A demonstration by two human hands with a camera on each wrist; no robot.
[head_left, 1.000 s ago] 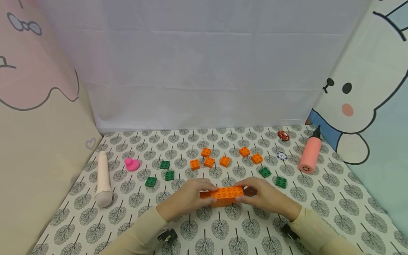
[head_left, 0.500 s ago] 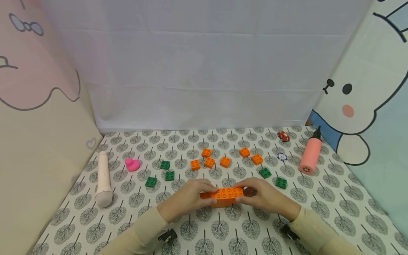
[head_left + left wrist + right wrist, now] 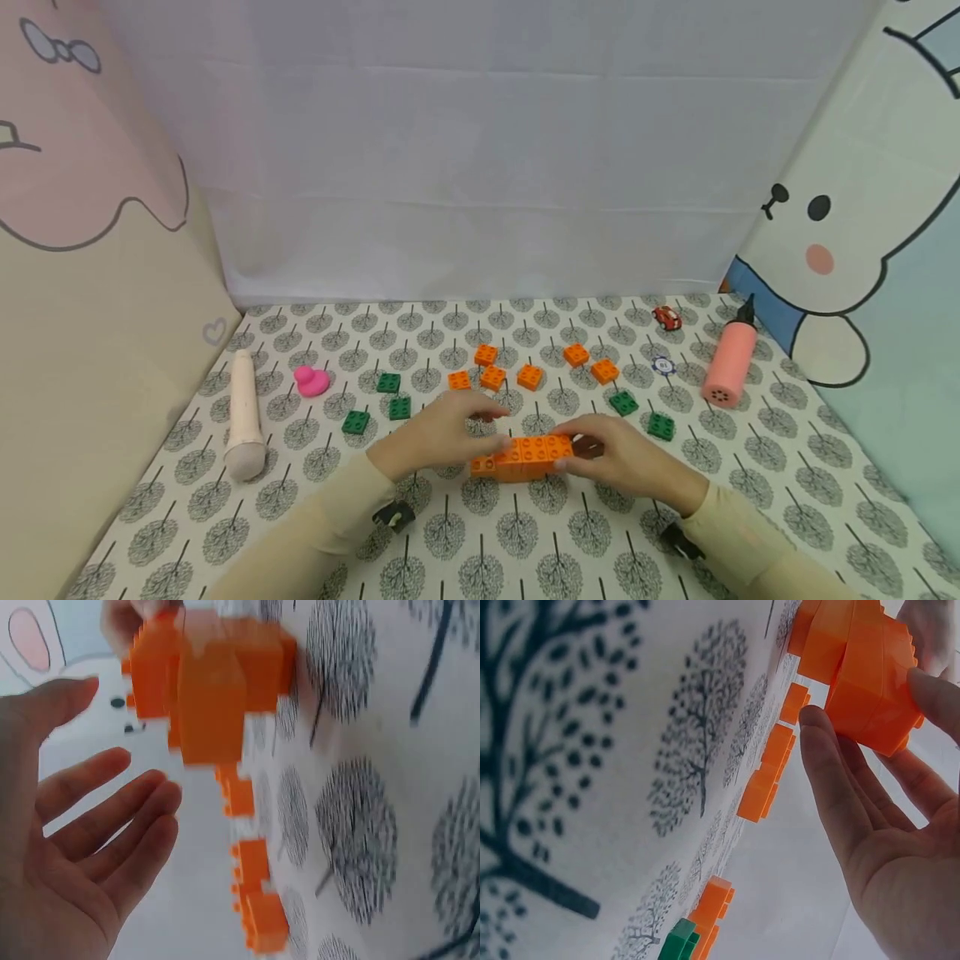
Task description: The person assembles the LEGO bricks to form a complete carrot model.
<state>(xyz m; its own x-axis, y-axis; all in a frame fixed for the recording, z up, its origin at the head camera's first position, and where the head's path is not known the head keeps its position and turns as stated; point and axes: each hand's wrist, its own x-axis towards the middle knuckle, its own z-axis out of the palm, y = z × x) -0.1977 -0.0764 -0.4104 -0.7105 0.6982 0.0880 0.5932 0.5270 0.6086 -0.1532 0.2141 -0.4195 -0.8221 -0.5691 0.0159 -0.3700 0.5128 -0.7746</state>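
Observation:
Joined orange toy building bricks [image 3: 519, 473] form a stepped block low over the tree-print cloth, its left end one layer lower. At its right end my right hand [image 3: 622, 460] pinches it between thumb and fingers, as the right wrist view also shows on the orange block [image 3: 862, 697]. My left hand [image 3: 442, 427] is beside the left end with fingers spread; in the left wrist view a gap separates its thumb and fingers from the orange block [image 3: 214, 705]. Loose orange bricks [image 3: 492, 379] lie behind the hands.
Green bricks [image 3: 400, 408] lie left of centre, and more green bricks [image 3: 662, 426] at the right. A white microphone-shaped toy [image 3: 243, 417] and a pink duck [image 3: 311, 382] are on the left. At right are a pink pump [image 3: 731, 362], a poker chip [image 3: 663, 366] and a red toy car [image 3: 667, 317].
My left hand has let go of the joined bricks and lifted slightly away, its fingers now apart, uncovering the left end. The right hand keeps its hold in the same place.

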